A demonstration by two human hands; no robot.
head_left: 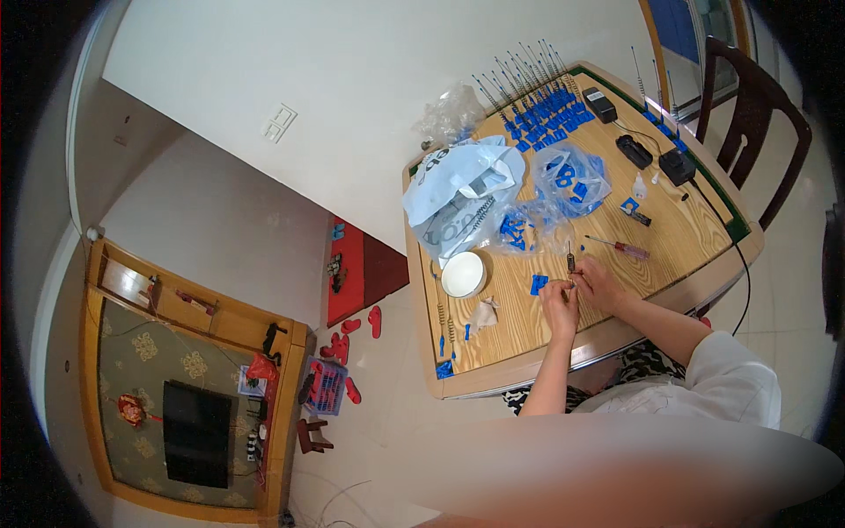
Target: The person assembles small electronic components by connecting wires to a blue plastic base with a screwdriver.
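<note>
Pinching a dark coiled piece (571,262) over a table (502,348), between left hand (559,310) and right hand (599,284); cannot tell by which. Close by, a blue tab (539,284), red-handled screwdriver (632,250). Beyond, plastic bags (447,187), blocking blue-based spring rods (553,114); leftward, a white bowl (463,275).

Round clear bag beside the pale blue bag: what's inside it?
Several blue pieces show inside the clear bag. Whatever lies beneath them, and the bag's bottom, is covered.
</note>
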